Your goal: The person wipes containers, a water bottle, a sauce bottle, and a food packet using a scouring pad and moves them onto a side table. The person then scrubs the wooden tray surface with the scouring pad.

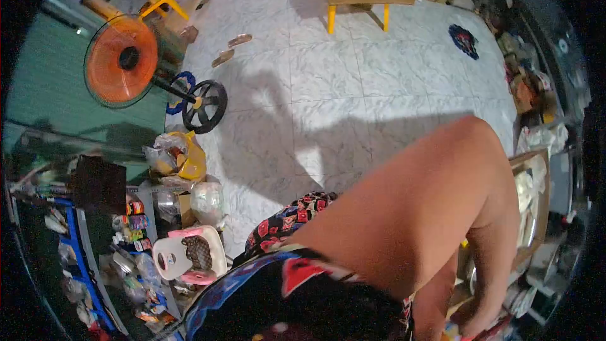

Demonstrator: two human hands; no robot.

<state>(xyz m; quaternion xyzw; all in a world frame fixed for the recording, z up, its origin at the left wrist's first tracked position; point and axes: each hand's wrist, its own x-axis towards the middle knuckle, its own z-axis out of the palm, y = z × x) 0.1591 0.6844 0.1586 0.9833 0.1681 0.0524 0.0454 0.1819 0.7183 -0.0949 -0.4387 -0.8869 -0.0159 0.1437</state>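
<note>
At the lower right edge, right hand [478, 324] near colourful items [451, 330], its grip impossible to tell.

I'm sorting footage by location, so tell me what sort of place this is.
Perhaps a small shop or a household storeroom: colourful containers in a row, plastic-bagged items nearby and a pedestal fan suggest it.

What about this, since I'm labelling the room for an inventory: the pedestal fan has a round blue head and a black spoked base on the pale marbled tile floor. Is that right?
Not quite: the head view shows that the pedestal fan's round head is orange, not blue. It has a black spoked base on the pale marbled tile floor.
</note>
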